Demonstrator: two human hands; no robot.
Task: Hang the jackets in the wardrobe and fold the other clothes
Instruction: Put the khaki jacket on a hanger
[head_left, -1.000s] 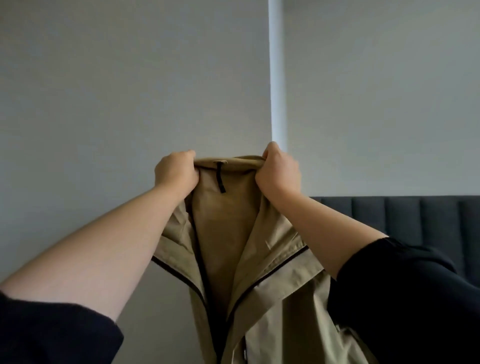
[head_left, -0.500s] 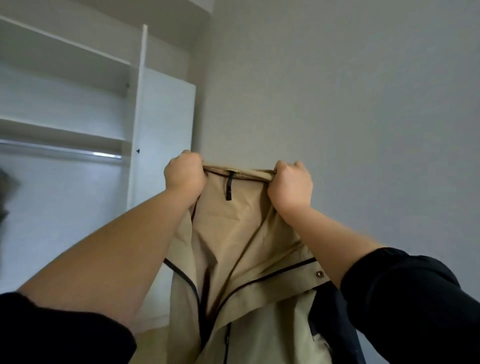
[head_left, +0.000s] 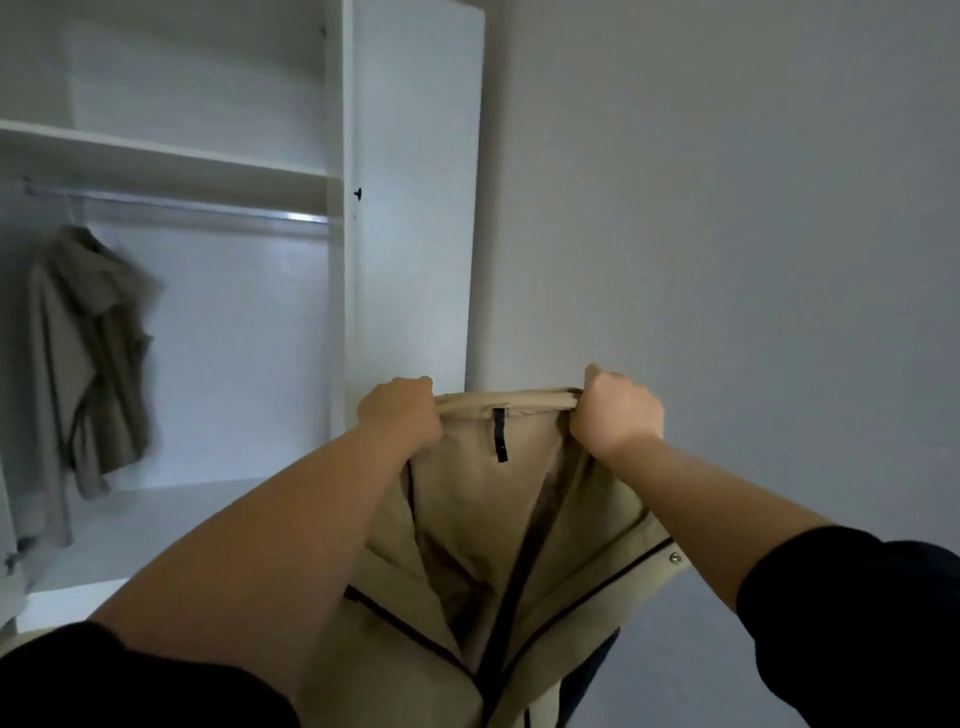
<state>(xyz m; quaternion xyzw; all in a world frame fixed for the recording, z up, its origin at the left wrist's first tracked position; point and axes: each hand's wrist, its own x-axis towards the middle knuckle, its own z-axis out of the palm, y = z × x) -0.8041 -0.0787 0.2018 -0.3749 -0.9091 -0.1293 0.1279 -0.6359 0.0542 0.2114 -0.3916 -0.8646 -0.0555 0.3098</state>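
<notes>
Jacket (head_left: 498, 519) of smooth beige cloth, collar bunched in both fists.

text: none readable | labels: none | signs: none

Jacket (head_left: 483, 525) bottom cut off, hanging coat (head_left: 88, 353) blurred

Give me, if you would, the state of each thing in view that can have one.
Beige jacket, held up by its collar, front open at the top, not yet hung.
Left hand, grips the collar's left end.
Right hand, grips the collar's right end.
Hanging loop, dangling free inside the collar.
Wardrobe, open.
Rail, carries one garment.
Olive coat, hanging from the rail, blurred.
</notes>
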